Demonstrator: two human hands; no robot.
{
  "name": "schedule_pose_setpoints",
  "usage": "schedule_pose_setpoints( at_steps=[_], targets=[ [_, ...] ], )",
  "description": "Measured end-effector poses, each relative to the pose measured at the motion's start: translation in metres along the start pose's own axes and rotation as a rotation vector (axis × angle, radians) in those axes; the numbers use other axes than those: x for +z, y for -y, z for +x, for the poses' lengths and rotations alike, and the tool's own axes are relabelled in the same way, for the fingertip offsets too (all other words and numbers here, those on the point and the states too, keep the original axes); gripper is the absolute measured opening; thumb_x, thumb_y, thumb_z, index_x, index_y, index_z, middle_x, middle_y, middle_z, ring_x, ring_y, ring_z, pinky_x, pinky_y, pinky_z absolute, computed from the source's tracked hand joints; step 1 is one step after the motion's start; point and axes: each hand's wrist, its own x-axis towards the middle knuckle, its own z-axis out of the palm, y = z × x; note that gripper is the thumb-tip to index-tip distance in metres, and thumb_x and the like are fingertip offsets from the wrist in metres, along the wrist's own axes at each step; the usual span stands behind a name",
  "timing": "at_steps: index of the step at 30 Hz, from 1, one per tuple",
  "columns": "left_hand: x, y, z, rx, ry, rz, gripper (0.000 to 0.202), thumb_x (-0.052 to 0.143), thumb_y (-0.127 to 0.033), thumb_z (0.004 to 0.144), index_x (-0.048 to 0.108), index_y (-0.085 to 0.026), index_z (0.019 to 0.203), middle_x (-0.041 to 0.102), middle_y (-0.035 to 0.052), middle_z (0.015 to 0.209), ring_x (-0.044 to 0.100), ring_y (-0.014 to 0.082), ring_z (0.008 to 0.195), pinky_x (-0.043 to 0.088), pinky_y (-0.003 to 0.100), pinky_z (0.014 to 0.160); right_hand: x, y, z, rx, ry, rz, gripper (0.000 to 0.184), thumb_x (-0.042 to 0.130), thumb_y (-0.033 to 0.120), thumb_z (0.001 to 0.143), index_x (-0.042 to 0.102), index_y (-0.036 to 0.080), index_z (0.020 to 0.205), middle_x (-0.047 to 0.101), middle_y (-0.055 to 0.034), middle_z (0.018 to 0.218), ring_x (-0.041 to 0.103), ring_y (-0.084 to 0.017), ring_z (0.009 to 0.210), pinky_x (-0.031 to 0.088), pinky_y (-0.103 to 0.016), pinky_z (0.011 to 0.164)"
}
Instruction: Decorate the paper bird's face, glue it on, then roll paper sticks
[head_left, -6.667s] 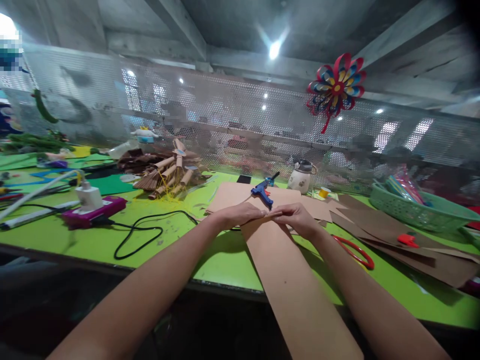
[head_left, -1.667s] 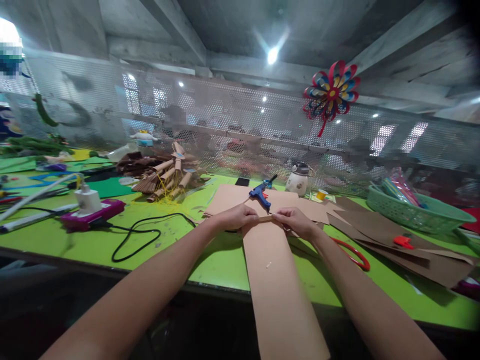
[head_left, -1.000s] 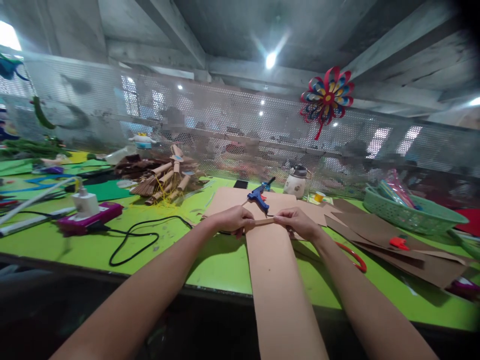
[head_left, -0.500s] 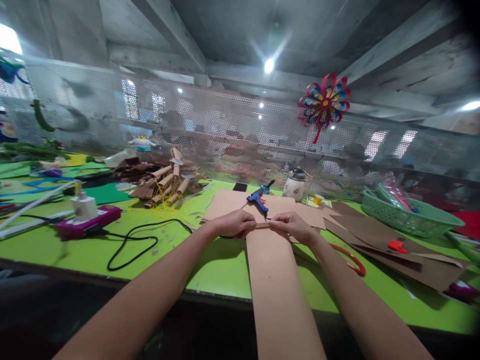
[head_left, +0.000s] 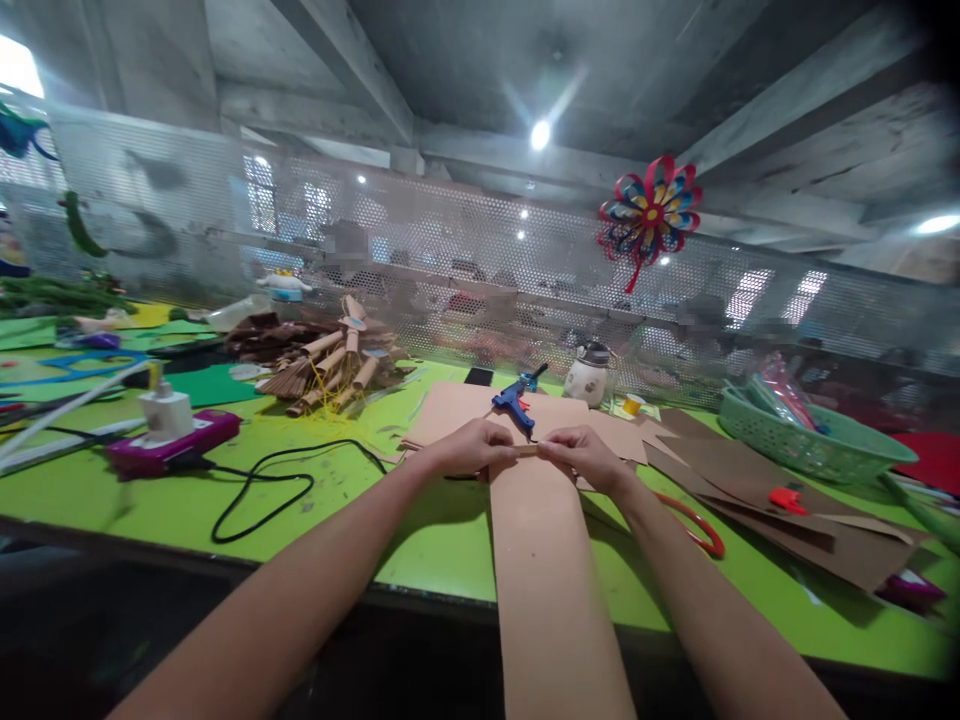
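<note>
Tan paper strip (head_left: 551, 590) runs nearward from its folded end, pinched by left fingers (head_left: 498, 446) and right fingers (head_left: 561, 446).

1. The tan paper strip (head_left: 553, 590) runs past my view's bottom edge, its near end cut off.
2. The left hand (head_left: 474, 447) and right hand (head_left: 589, 457) hide its folded edge's ends from me.
3. Brown sheets (head_left: 739, 460) partly cover a purple object (head_left: 916, 592), perhaps a power strip.

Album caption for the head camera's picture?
Left hand and right hand hold a paper strip at its far end, glue gun beyond.
</note>
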Motion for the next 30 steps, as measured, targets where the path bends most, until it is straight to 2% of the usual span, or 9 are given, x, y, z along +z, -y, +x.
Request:
schedule_pose_setpoints(
  at_steps=[3, 7, 11, 14, 18, 23, 26, 30],
  targets=[
    [-0.004, 0.002, -0.001, -0.043, 0.049, -0.129, 0.034, 0.048, -0.047, 0.077, 0.054, -0.013, 0.076, 0.050, -0.0029, 0.052, 0.044, 0.0075, 0.041, 0.032, 0.018, 0.041, -0.003, 0.001, -0.002, 0.013, -0.038, 0.032, 0.038, 0.058, 0.048, 0.070, 0.064, 0.011, 0.078, 0.040, 0.0050, 0.047, 0.030, -0.006, 0.042, 0.020, -0.020, 0.039],
    [-0.008, 0.006, -0.001, -0.053, 0.066, -0.146, 0.034, 0.043, -0.045, 0.080, 0.053, -0.013, 0.074, 0.057, 0.0009, 0.054, 0.047, 0.0083, 0.041, 0.032, 0.019, 0.041, -0.006, 0.000, -0.003, 0.011, -0.051, 0.046, 0.037, 0.060, 0.046, 0.070, 0.064, 0.010, 0.076, 0.047, 0.0017, 0.054, 0.037, -0.007, 0.047, 0.026, -0.019, 0.042],
    [-0.008, 0.006, -0.002, -0.053, 0.012, -0.085, 0.031, 0.043, -0.043, 0.079, 0.052, -0.013, 0.073, 0.058, 0.0007, 0.054, 0.051, 0.0100, 0.044, 0.036, 0.019, 0.044, 0.000, -0.001, -0.001, -0.006, -0.048, -0.046, 0.037, 0.061, 0.047, 0.068, 0.064, 0.011, 0.074, 0.053, -0.0005, 0.059, 0.042, -0.009, 0.052, 0.030, -0.020, 0.046],
    [-0.007, 0.005, -0.001, -0.047, -0.022, 0.005, 0.033, 0.040, -0.042, 0.081, 0.051, -0.014, 0.067, 0.055, -0.0006, 0.050, 0.048, 0.0093, 0.041, 0.035, 0.019, 0.044, 0.004, -0.002, 0.001, -0.018, -0.066, -0.067, 0.037, 0.059, 0.048, 0.068, 0.064, 0.011, 0.070, 0.047, 0.0019, 0.053, 0.038, -0.008, 0.049, 0.028, -0.021, 0.045],
    [-0.006, 0.008, 0.001, -0.040, -0.059, 0.110, 0.038, 0.037, -0.042, 0.082, 0.050, -0.014, 0.061, 0.051, -0.0012, 0.047, 0.046, 0.0087, 0.042, 0.034, 0.019, 0.045, 0.004, 0.001, 0.001, 0.039, -0.058, 0.011, 0.037, 0.061, 0.048, 0.065, 0.062, 0.011, 0.067, 0.042, 0.0036, 0.049, 0.034, -0.006, 0.045, 0.024, -0.021, 0.042],
    [-0.003, 0.007, 0.005, 0.053, -0.214, 0.307, 0.030, 0.048, -0.039, 0.077, 0.063, -0.013, 0.072, 0.059, 0.0025, 0.069, 0.050, 0.0115, 0.064, 0.034, 0.018, 0.054, 0.004, 0.003, 0.000, 0.040, -0.025, 0.065, 0.038, 0.062, 0.048, 0.064, 0.058, 0.011, 0.060, 0.041, 0.0041, 0.048, 0.033, -0.006, 0.044, 0.023, -0.020, 0.041],
    [-0.001, -0.001, 0.005, 0.109, -0.188, 0.218, 0.030, 0.050, -0.039, 0.077, 0.065, -0.013, 0.083, 0.058, 0.0025, 0.071, 0.048, 0.0111, 0.064, 0.034, 0.019, 0.056, 0.004, 0.002, 0.000, 0.051, -0.028, 0.106, 0.038, 0.063, 0.049, 0.064, 0.061, 0.011, 0.066, 0.047, 0.0024, 0.053, 0.037, -0.006, 0.046, 0.025, -0.019, 0.042],
    [-0.001, -0.011, 0.000, 0.089, -0.141, -0.080, 0.032, 0.053, -0.040, 0.076, 0.063, -0.010, 0.078, 0.050, -0.0005, 0.057, 0.042, 0.0084, 0.054, 0.032, 0.020, 0.051, 0.001, 0.009, -0.004, 0.084, -0.038, 0.268, 0.038, 0.061, 0.049, 0.068, 0.063, 0.012, 0.075, 0.054, 0.0001, 0.056, 0.044, -0.008, 0.045, 0.032, -0.020, 0.042]
  ],
)
